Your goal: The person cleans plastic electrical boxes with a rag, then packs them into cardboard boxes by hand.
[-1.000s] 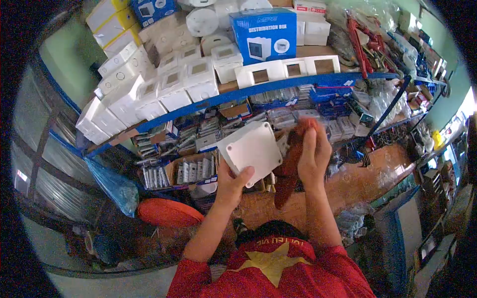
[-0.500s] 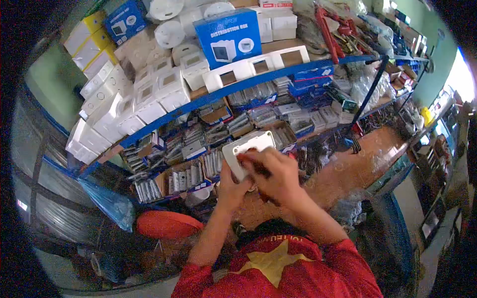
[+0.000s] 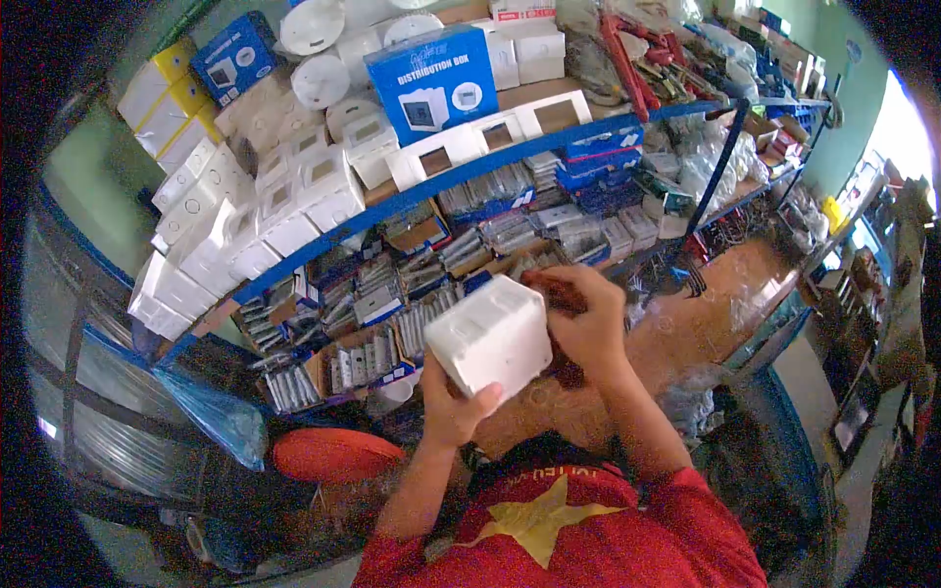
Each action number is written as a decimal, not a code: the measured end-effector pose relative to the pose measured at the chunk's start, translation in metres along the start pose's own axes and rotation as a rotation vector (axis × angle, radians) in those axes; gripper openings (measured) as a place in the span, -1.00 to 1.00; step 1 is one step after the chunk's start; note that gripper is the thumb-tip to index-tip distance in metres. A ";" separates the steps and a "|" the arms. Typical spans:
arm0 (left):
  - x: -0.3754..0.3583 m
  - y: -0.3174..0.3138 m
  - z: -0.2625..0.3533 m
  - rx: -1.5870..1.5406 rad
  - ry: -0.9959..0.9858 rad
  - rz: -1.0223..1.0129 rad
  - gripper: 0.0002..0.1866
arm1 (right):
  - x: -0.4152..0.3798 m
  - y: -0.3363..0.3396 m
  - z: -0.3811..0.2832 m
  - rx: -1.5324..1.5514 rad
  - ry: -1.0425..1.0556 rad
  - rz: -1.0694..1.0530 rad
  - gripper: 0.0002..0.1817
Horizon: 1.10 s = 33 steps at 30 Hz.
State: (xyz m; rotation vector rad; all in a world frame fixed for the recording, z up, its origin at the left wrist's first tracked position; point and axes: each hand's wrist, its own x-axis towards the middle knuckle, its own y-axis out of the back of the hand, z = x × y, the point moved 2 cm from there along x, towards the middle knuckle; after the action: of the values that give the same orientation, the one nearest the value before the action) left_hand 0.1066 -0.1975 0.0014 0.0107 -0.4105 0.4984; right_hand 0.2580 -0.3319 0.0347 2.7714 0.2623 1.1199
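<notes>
A white plastic box [image 3: 495,338] is held up in front of my chest, with its closed outer faces showing. My left hand [image 3: 453,407] grips it from below at the left, the thumb lying on its lower face. At its right side is my right hand [image 3: 588,318], with fingers curled round a dark reddish-brown cloth or brush-like item [image 3: 557,292] that is blurred and partly hidden. That item is close against the box's right edge; whether it touches cannot be made out.
A blue-edged shelf [image 3: 529,157] carries white boxes [image 3: 323,191] and a blue distribution box carton [image 3: 431,83]. Below stand cartons of wrapped packets [image 3: 363,361]. A red round object [image 3: 333,454] and blue plastic bag [image 3: 221,412] are at lower left.
The white box has been turned, so its outer faces now show instead of the side worked on before. My right hand has moved right, and the view has shifted slightly.
</notes>
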 end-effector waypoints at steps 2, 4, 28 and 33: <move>0.003 0.005 -0.003 -0.225 0.187 0.114 -0.16 | -0.004 0.010 -0.001 0.240 -0.218 0.089 -0.89; 0.001 0.012 -0.005 -0.302 0.223 0.115 -0.16 | 0.000 0.031 0.007 0.257 -0.239 0.096 -0.91; -0.004 -0.002 -0.037 0.012 0.100 -0.129 -0.22 | -0.031 -0.009 -0.072 -0.146 0.342 -0.295 -0.67; -0.008 0.005 -0.023 0.117 0.241 -0.002 -0.17 | -0.025 -0.006 -0.044 -0.112 0.158 -0.287 -0.66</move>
State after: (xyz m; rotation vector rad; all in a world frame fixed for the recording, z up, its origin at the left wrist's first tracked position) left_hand 0.1063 -0.1947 -0.0231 0.0639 -0.1454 0.5148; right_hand 0.2089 -0.3282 0.0484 2.4531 0.5759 1.2354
